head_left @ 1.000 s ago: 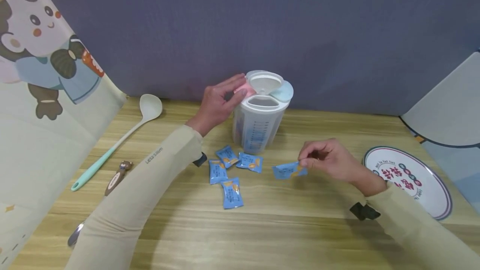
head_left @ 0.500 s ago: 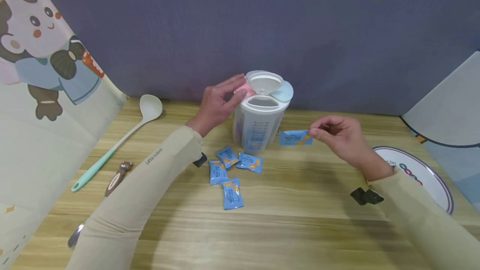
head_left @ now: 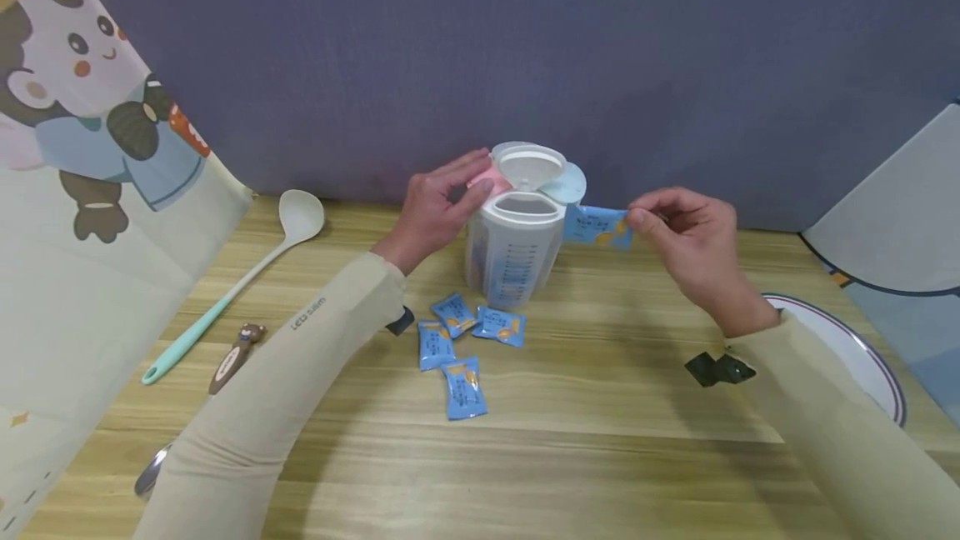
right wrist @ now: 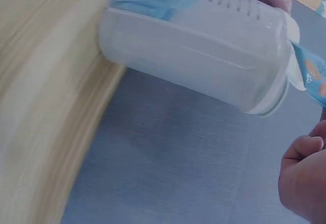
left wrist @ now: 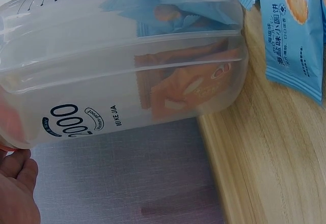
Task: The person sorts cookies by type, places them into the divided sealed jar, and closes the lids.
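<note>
A clear plastic storage container (head_left: 517,265) with a segmented lid stands upright at the back of the table. Its front lid opening is uncovered, beside pink (head_left: 491,182) and pale blue (head_left: 566,183) flaps. The left hand (head_left: 435,211) holds the container's rim at the pink side, thumb on top. Pinched by one end in the right hand (head_left: 690,252), a blue biscuit packet (head_left: 596,226) is raised just right of the lid. Blue and orange packets (left wrist: 188,84) show through the container wall in the left wrist view. Several blue packets (head_left: 465,388) lie before it.
A white ladle (head_left: 302,215) with a mint handle lies at the left, near a bear-handled utensil (head_left: 234,361) partly under the left sleeve. At the right, the forearm covers part of a white plate (head_left: 862,348). A dark wall panel (head_left: 375,65) rises behind the table.
The right hand has lifted the blue biscuit packet from low over the table up to the level of the container's lid. The left hand stays in place on the container.
</note>
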The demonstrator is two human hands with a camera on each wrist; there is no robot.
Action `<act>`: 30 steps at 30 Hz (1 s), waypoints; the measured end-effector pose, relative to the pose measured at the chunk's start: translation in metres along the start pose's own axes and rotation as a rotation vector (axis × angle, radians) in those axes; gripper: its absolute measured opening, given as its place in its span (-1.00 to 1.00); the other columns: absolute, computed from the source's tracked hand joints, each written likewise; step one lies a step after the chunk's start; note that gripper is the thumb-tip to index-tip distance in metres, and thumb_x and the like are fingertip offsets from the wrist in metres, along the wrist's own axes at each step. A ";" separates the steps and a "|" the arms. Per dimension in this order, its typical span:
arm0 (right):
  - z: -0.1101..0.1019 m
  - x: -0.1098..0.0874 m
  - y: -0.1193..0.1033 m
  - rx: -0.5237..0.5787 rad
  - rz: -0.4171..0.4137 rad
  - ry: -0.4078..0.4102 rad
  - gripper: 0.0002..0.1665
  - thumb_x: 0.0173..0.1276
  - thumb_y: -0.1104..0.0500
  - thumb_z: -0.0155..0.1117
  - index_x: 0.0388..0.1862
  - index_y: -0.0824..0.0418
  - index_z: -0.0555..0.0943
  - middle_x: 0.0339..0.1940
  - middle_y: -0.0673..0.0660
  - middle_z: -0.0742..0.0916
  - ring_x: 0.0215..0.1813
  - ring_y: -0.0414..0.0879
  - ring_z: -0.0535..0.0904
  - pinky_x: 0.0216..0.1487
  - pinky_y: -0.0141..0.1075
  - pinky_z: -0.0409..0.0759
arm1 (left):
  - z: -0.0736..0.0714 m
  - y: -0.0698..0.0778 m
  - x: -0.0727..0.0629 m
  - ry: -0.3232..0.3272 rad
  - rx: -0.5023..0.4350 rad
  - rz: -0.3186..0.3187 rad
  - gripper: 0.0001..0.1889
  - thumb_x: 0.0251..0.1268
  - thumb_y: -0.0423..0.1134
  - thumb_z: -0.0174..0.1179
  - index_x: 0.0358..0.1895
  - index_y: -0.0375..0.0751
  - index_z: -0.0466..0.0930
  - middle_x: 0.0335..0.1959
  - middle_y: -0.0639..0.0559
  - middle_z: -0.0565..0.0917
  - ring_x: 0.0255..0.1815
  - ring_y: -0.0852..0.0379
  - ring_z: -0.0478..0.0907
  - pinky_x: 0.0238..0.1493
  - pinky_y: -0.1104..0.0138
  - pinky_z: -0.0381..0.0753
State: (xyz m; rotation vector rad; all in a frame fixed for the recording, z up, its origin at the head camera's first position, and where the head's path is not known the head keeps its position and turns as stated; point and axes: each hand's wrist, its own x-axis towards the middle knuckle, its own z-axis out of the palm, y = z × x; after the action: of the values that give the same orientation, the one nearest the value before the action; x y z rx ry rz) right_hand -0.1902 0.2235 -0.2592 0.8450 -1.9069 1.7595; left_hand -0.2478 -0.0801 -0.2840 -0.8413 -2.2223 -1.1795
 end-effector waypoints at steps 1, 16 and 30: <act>0.000 0.002 -0.001 -0.010 -0.004 0.011 -0.92 0.21 0.52 0.25 -0.34 0.61 0.59 -0.54 0.18 0.69 -0.68 -0.24 0.28 -0.64 -0.44 0.22 | 0.000 0.000 0.000 0.000 0.000 -0.001 -0.58 0.37 -0.14 0.15 0.22 -0.22 0.49 0.27 0.05 0.44 0.27 0.26 0.33 0.28 0.38 0.24; 0.023 0.029 -0.004 0.043 0.008 0.050 -0.91 0.23 0.46 0.26 -0.30 0.54 0.63 -0.44 0.19 0.71 -0.60 -0.15 0.37 -0.59 -0.42 0.24 | 0.000 -0.002 0.000 0.010 0.002 0.030 -0.59 0.36 -0.16 0.16 0.21 -0.24 0.50 0.26 0.01 0.45 0.26 0.27 0.34 0.26 0.39 0.25; 0.039 0.044 -0.004 0.018 -0.018 -0.024 -0.92 0.16 0.53 0.29 -0.33 0.53 0.64 -0.46 0.22 0.70 -0.53 -0.14 0.46 -0.58 -0.47 0.35 | 0.003 -0.005 0.004 0.039 0.024 0.066 -0.61 0.34 -0.20 0.17 0.18 -0.27 0.52 0.23 -0.04 0.47 0.23 0.19 0.39 0.24 0.38 0.29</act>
State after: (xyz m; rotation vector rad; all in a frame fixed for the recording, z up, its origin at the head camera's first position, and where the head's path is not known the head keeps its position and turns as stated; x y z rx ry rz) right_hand -0.2159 0.1785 -0.2320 0.8912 -1.8958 1.7659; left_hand -0.2541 -0.0787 -0.2860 -0.8678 -2.1567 -1.1274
